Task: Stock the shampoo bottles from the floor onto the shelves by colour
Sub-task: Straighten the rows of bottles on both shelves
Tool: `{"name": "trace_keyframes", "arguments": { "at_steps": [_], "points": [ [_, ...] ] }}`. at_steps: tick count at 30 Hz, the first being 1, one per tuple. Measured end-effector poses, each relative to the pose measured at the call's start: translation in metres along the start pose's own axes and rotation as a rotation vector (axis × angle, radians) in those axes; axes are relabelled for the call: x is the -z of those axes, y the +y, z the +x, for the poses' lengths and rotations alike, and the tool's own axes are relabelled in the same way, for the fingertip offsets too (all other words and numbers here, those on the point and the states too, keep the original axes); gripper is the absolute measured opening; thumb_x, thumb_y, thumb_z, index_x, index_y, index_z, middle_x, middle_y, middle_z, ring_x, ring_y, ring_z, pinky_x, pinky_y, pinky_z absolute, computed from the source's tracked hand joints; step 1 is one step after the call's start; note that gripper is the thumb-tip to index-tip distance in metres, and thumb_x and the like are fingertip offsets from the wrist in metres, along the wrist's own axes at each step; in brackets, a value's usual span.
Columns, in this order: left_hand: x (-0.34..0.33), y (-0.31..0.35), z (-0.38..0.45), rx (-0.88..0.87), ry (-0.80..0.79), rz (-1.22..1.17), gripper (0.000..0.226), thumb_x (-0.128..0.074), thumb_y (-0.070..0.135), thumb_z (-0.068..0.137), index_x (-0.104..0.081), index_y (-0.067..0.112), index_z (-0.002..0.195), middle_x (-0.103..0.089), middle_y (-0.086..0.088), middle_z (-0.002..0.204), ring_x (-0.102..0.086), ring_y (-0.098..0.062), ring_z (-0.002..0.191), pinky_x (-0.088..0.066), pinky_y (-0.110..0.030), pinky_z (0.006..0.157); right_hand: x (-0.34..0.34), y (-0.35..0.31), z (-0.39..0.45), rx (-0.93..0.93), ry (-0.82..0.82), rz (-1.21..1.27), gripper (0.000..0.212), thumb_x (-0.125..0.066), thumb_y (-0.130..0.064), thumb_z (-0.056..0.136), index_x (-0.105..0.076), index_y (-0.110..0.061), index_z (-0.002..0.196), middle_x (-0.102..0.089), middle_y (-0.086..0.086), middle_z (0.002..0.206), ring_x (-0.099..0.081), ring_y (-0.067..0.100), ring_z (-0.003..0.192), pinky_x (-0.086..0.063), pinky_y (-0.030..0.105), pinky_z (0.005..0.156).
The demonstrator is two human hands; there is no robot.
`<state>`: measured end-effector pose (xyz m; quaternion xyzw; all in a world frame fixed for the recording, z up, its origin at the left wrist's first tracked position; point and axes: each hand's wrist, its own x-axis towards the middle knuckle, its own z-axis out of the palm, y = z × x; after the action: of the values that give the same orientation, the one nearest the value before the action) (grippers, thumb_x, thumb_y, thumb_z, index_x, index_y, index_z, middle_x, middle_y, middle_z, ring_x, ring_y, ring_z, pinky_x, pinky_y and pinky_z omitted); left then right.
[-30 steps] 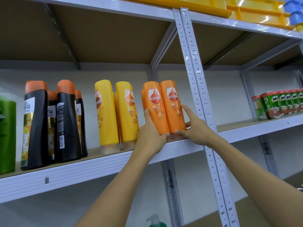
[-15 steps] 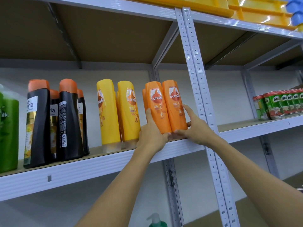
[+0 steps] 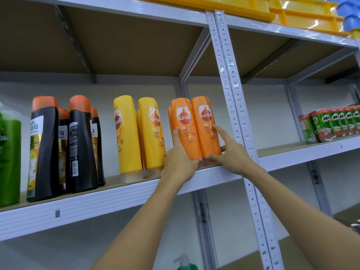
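I see two orange bottles [image 3: 196,129] standing side by side, touching, at the near edge of the shelf [image 3: 116,197]. They are smooth and tall, a bit wider at the top, and lean a little to the left. Each has a white and red label that says "sunsilk". Their clear caps point down onto the shelf. A third orange one peeks out behind the left one.

My left hand [image 3: 180,162] holds the left bottle low down, thumb up its front and fingers curled round its foot. My right hand [image 3: 231,152] holds the right bottle, one finger stretched up its side and the others curled at its foot. The fingertips of both hands almost meet under the bottles.

Just left stand yellow bottles [image 3: 140,133] of the same shape. Farther left are black bottles [image 3: 62,145] with orange caps, then a green bottle [image 3: 9,160] at the edge.

Just right of the orange pair is a grey post [image 3: 231,90] with holes. Far right, on the next shelf, sit green boxes [image 3: 335,125]. Yellow trays [image 3: 224,4] lie on the shelf above.
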<state>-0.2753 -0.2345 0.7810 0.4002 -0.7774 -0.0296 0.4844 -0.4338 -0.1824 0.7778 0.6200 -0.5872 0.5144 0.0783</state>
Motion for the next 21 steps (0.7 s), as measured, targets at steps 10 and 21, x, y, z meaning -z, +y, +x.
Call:
{"name": "trace_keyframes", "arguments": {
  "at_steps": [10, 21],
  "points": [
    [0.0001, -0.0007, 0.0019, 0.016, 0.004, 0.022, 0.123, -0.083, 0.044, 0.078, 0.014, 0.039, 0.153, -0.047, -0.007, 0.146, -0.055, -0.033, 0.125, -0.049, -0.053, 0.103, -0.0015, -0.0010, 0.0003, 0.008, -0.001, -0.019, 0.097, -0.075, -0.034, 0.088, -0.009, -0.034, 0.159, -0.039, 0.004, 0.157, -0.051, 0.034, 0.133, -0.046, 0.051, 0.105],
    [-0.0001, 0.0001, -0.0004, 0.006, 0.012, 0.014, 0.122, -0.083, 0.044, 0.078, 0.012, 0.038, 0.154, -0.046, -0.007, 0.147, -0.054, -0.033, 0.126, -0.049, -0.054, 0.103, -0.0018, 0.0004, 0.0001, 0.015, -0.007, -0.055, 0.100, -0.076, -0.037, 0.087, -0.006, -0.034, 0.159, -0.040, 0.004, 0.156, -0.054, 0.034, 0.130, -0.047, 0.049, 0.104]
  ]
}}
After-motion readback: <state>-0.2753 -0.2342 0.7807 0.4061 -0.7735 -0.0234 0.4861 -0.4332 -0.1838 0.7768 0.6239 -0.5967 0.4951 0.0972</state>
